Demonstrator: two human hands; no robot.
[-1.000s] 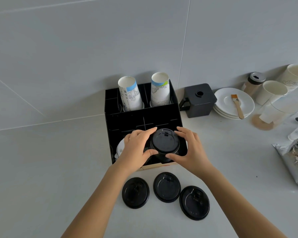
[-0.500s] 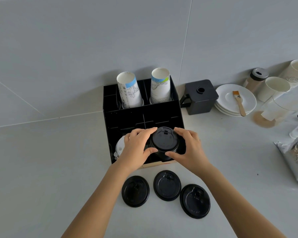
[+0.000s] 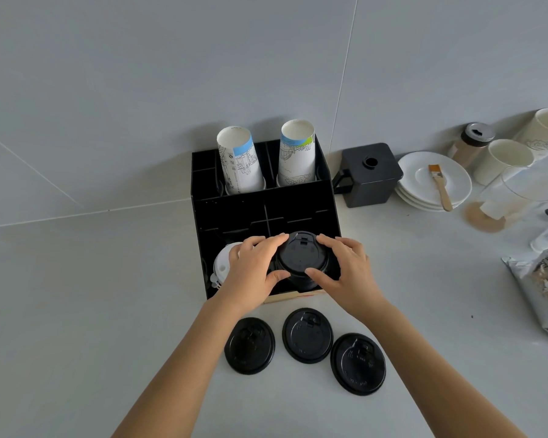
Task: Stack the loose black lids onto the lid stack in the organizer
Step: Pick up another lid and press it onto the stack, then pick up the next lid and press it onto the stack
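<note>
Three loose lids [image 3: 307,335] lay flat on the worktop [image 3: 92,311], in a rough row just in front of the organizer's [image 3: 263,213] front edge, tops up, sip-flaps visible. All were black, round, glossy-rimmed and apparently identical; none overlapped, though the middle and right ones sat close.

A lid stack [image 3: 300,262] stood in the organizer's front right compartment. Left hand [image 3: 253,270] and right hand [image 3: 345,270] both cupped it, fingers and thumbs curled round the rim of the top lid from opposite sides, pinching it between them. Top lid looked level and centred; probably being seated or squared up.

Key relation: the loose lids lay toward the person from both hands, below the wrists, nearer the worktop's front edge. Left lid sat beside the left forearm, right lid beside the right forearm; middle lid lay between the arms, about equally near either hand. Being round, the lids had no long axis to align; only the flap direction varied.

White lids [image 3: 222,267] occupied the front left compartment, partly hidden by the left hand. Two paper cups [image 3: 296,153] stood in the rear compartments.
</note>
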